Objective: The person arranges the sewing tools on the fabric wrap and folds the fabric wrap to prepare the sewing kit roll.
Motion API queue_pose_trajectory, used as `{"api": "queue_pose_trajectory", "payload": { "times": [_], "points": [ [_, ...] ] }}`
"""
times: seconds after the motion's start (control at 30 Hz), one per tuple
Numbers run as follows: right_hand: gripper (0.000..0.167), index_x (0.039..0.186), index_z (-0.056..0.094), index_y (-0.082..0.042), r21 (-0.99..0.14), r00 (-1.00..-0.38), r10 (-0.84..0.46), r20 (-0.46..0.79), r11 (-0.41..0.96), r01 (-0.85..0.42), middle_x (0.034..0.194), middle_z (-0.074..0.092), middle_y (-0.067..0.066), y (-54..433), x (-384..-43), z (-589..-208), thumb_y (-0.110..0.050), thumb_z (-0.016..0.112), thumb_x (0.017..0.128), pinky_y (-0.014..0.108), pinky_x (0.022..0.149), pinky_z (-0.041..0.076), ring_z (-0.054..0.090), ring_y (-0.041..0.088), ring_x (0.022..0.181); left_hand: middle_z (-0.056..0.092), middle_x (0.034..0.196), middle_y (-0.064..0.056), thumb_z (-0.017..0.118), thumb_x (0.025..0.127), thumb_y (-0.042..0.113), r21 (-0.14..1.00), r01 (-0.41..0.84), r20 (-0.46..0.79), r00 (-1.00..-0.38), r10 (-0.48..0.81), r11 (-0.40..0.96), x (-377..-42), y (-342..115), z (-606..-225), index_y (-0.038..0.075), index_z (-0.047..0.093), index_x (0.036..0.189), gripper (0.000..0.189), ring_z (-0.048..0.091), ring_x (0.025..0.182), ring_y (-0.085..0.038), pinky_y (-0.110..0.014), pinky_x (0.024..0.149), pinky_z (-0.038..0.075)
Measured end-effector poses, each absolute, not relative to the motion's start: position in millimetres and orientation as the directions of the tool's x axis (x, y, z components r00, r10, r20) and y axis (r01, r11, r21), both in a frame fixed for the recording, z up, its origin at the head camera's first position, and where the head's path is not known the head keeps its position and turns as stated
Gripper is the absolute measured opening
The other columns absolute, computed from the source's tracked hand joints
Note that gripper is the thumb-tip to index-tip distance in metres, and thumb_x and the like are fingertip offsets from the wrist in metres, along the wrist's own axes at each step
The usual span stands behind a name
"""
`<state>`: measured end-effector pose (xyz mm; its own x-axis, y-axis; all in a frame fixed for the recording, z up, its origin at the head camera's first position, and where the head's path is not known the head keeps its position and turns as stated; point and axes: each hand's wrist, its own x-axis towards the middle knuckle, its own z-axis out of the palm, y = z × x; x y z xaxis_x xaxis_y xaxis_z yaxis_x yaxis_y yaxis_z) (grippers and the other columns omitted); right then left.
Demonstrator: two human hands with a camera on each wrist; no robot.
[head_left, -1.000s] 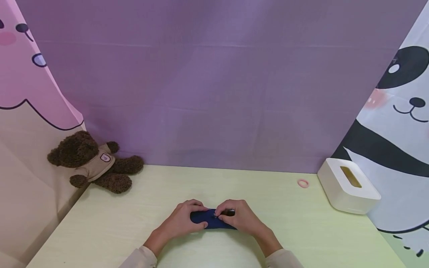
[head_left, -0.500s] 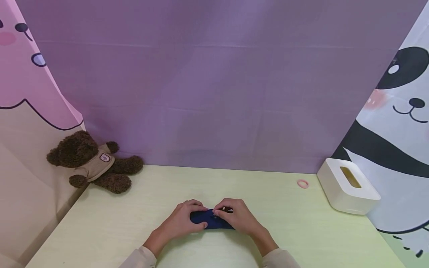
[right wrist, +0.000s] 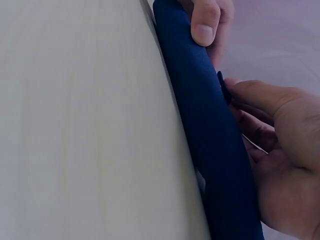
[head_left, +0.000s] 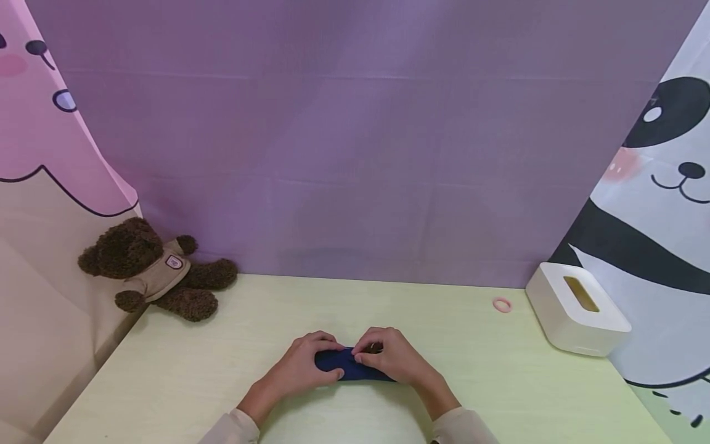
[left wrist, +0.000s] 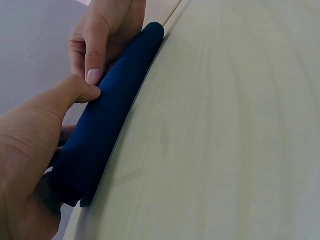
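A long, dark blue pouch-like thing [head_left: 354,370] with rounded edges lies on the table. My left hand [head_left: 302,365] grips its left part, thumb on the near edge and fingers on the far edge. Over the right part, my right hand [head_left: 396,356] has thumb and fingertips together at the top side. In the right wrist view that hand pinches a small dark tab [right wrist: 224,89] standing up from the blue pouch [right wrist: 210,115]. The left wrist view shows the pouch's side [left wrist: 107,117] as smooth; its top side is hidden there.
A pink ring [head_left: 501,304] lies at the table's back right, beside a white tissue box [head_left: 610,320]. A brown teddy bear [head_left: 161,271] lies at the back left. Behind the pale table [head_left: 183,376] hangs a purple cloth [head_left: 355,154].
My right hand has shifted slightly left and away from me along the blue pouch. The dark, shiny bit earlier seen at its fingertips is now covered. The left hand stays put.
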<state>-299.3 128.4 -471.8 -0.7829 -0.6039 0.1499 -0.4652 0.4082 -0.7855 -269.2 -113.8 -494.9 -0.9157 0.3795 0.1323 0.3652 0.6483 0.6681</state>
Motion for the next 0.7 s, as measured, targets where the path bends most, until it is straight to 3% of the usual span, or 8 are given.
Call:
{"api": "queue_pose_trajectory", "payload": {
  "times": [0.7],
  "points": [
    [0.006, 0.099, 0.078, -0.014, -0.739, -0.769, -0.61, 0.189, 0.428, -0.521, 0.101, 0.073, 0.001, 127.6, -295.0, -478.0, -0.016, 0.076, 0.095, 0.021, 0.079, 0.054, 0.063, 0.002, 0.088, 0.063, 0.133, 0.001, 0.079, 0.088, 0.045, 0.674, 0.387, 0.113, -0.896, 0.43, 0.629, -270.6, -119.1, -493.4, 0.023, 0.073, 0.126, 0.044, 0.058, 0.127, -0.028, -0.054, 0.104, 0.047]
  ]
}}
